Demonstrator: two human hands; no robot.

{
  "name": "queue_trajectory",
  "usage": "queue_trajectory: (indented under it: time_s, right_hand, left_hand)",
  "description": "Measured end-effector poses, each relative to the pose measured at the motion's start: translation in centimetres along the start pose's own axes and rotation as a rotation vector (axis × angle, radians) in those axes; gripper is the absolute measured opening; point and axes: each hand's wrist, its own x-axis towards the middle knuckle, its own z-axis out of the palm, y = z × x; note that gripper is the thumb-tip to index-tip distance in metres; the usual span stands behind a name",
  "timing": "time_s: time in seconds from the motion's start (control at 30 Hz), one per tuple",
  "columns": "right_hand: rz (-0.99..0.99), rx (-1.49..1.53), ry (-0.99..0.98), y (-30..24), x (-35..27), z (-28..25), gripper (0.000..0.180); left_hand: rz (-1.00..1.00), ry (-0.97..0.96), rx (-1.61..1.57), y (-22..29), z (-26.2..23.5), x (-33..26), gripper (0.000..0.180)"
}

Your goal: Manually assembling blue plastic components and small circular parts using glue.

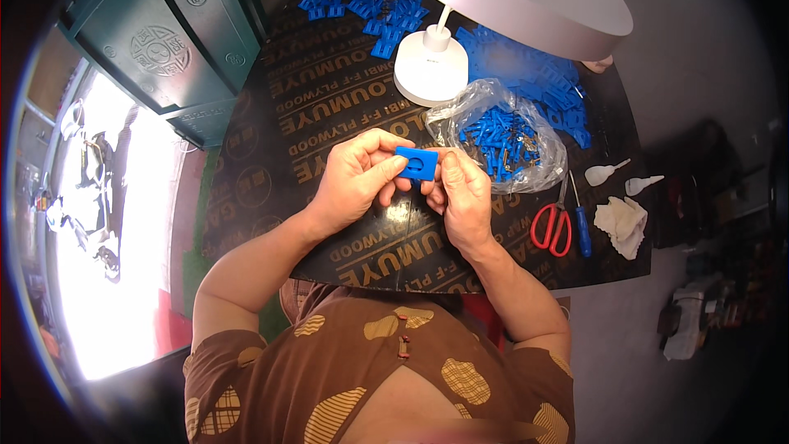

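Note:
Over the front middle of the dark table, a small flat blue plastic piece point(422, 157) with a rounded recess in its face is held between both hands. My left hand point(362, 168) pinches its left side, thumb on top. The right side sits in the closed fingers of my right hand point(462, 191). Part of the piece's underside is hidden by the fingers. Just beyond my right hand lies an open clear plastic bag point(549, 133), filled with small blue plastic parts point(497, 144) and bits of metal.
A white lamp point(431, 66) stands behind the bag, its broad head overhanging a heap of blue pieces point(551, 86). Blue parts with springs point(394, 20) sit at the far edge. To the right lie red-handled scissors point(551, 228), a blue screwdriver point(583, 230), white nozzles point(604, 173) and a crumpled cloth point(622, 226).

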Motion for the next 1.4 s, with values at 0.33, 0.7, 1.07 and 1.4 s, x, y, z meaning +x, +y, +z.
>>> queue_trajectory:
  time_s: [0.33, 0.7, 1.07, 1.4]
  right_hand:
    - [0.010, 0.021, -0.028, 0.02, 0.14, -0.03, 0.030]
    - [0.090, 0.035, -0.025, -0.17, 0.11, 0.04, 0.023]
    - [0.078, -0.141, 0.031, -0.02, 0.19, -0.18, 0.021]
    - [0.150, -0.029, 0.047, -0.32, 0.26, -0.07, 0.023]
  left_hand:
    - [-0.061, -0.005, -0.095, -0.15, -0.28, 0.12, 0.019]
    - [-0.076, -0.004, -0.083, -0.11, -0.09, -0.02, 0.017]
    - [-0.088, -0.033, -0.069, -0.01, -0.08, 0.08, 0.018]
    - [-0.159, -0.065, -0.220, -0.30, -0.62, 0.48, 0.042]
